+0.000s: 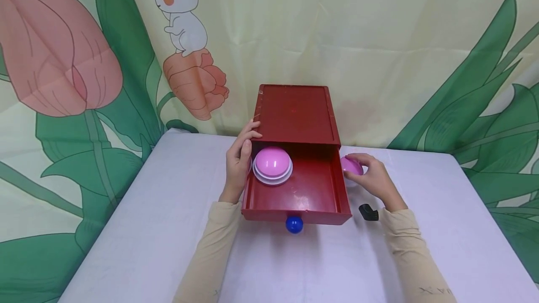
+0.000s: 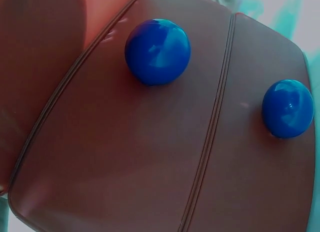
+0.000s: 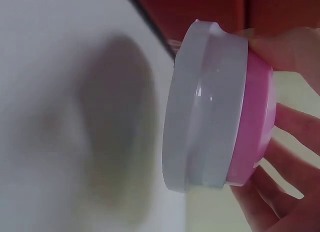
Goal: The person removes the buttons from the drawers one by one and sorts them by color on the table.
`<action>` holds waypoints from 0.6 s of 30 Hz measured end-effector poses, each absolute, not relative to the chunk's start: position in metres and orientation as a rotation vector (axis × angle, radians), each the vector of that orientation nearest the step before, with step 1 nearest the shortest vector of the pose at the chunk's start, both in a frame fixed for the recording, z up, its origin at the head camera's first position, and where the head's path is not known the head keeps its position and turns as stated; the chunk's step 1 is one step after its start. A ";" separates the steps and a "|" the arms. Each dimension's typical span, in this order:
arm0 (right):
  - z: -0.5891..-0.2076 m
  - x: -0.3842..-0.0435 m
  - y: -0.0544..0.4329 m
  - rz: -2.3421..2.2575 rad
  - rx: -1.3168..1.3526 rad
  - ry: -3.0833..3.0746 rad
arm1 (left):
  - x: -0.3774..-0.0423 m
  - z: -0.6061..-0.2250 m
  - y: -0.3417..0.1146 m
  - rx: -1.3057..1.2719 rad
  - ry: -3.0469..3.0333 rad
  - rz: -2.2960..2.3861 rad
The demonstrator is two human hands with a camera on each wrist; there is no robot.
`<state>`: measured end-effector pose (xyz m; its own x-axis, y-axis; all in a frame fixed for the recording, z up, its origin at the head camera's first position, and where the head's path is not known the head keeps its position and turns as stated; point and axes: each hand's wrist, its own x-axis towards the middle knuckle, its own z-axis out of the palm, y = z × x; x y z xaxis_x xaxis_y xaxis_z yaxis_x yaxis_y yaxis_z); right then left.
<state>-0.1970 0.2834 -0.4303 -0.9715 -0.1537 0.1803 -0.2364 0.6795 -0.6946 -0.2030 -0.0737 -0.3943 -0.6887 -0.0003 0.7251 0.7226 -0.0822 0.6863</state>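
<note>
A red drawer chest [image 1: 294, 113] stands with its top drawer [image 1: 313, 186] pulled out. Inside, at the back left, sits a round push button [image 1: 273, 162] with a pink dome and a stepped white base. My left hand [image 1: 240, 162] rests against the chest's left side, fingers over the top edge. Just right of the drawer, my right hand [image 1: 375, 174] grips a second pink-and-white push button [image 1: 351, 166]. In the right wrist view, thumb and fingers hold this button [image 3: 215, 106] by its pink dome, tilted, its white base facing the table and casting a shadow.
A blue knob [image 1: 294, 224] sticks out from the drawer front. Two more blue knobs [image 2: 157, 51] show on the brownish-red fronts in the left wrist view. A small black object [image 1: 368, 212] lies on the white tabletop [image 1: 160, 228] near the right sleeve. A printed curtain [image 1: 362, 60] hangs behind.
</note>
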 end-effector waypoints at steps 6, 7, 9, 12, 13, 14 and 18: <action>-0.443 -0.201 0.282 1.169 0.312 -2.783 | -0.205 -0.397 -0.074 -0.781 -1.677 -1.805; -0.444 -0.201 0.282 1.168 0.308 -2.787 | -0.205 -0.397 -0.074 -0.781 -1.677 -1.805; -0.446 -0.201 0.282 1.171 0.299 -2.791 | -0.205 -0.398 -0.073 -0.781 -1.676 -1.806; -0.448 -0.202 0.281 1.185 0.282 -2.804 | -0.206 -0.398 -0.073 -0.780 -1.672 -1.811; -0.449 -0.202 0.280 1.188 0.274 -2.808 | -0.206 -0.397 -0.073 -0.780 -1.671 -1.813; -0.449 -0.202 0.280 1.193 0.269 -2.811 | -0.205 -0.397 -0.073 -0.780 -1.668 -1.815; -0.452 -0.205 0.278 1.209 0.258 -2.817 | -0.205 -0.397 -0.073 -0.775 -1.670 -1.819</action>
